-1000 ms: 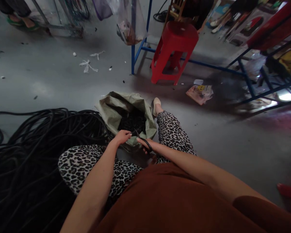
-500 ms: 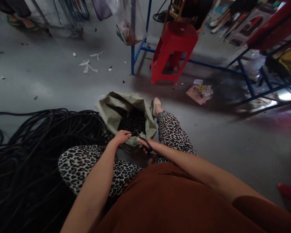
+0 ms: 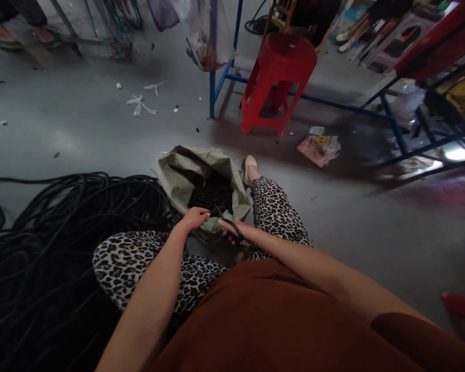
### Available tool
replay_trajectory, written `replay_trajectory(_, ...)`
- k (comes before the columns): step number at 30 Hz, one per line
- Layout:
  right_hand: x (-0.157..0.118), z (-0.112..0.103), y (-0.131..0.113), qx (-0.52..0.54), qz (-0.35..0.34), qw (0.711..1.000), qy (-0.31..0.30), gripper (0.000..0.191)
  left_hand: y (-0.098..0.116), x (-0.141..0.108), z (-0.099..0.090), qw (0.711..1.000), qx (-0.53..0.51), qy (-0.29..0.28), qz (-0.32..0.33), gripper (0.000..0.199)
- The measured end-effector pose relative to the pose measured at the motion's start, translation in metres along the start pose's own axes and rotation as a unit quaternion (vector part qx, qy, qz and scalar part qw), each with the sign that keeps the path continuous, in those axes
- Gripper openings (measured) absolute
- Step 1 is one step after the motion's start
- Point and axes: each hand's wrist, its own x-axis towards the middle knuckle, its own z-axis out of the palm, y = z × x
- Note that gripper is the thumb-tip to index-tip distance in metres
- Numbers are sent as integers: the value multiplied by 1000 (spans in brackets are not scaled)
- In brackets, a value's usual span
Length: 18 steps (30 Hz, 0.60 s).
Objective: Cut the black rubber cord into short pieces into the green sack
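Observation:
My left hand [image 3: 196, 218] is closed in a pinch over the near rim of an open green woven sack [image 3: 168, 178]. A small dark bit shows at its fingertips, too small to name for sure. My right hand [image 3: 230, 227], just right of it, is closed around black-handled scissors [image 3: 238, 233]. Their blades point up and left over the sack's mouth, apart from my left fingers. Inside the sack lie many short black pieces [image 3: 211, 195]. A big heap of long black hoses or cords [image 3: 81, 206] lies left of the sack, some reaching close to my left wrist.
A red plastic stool [image 3: 281, 77] stands ahead, beside a blue metal frame [image 3: 212, 93] hung with plastic bags. Printed plastic packaging [image 3: 320, 150] and white scraps [image 3: 139, 105] lie on the grey floor. Another person's feet in green sandals [image 3: 10, 42] show at the upper left.
My hands, the scissors and the sack look almost unmoved. The feet in green sandals at the upper left have shifted slightly.

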Motion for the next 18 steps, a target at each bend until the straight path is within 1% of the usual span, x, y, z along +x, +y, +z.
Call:
replay_trajectory(7, -5, 1, -8, 21, 9, 1000, 10, 48, 4, -4, -1, 1000, -15, -17, -3, 39)
replay_trajectory(13, -9, 2, -12, -4, -7, 1000, 30, 53, 7, -5, -2, 1000, -17, -17, 3, 39)
replay_trajectory(16, -9, 2, -13, -13, -3, 999, 45, 53, 6, -5, -3, 1000, -9, -14, 14, 41)
replay_trajectory(18, -8, 1, -13, -13, 0, 999, 49, 52, 4, -4, -5, 999, 19, -2, 33, 41)
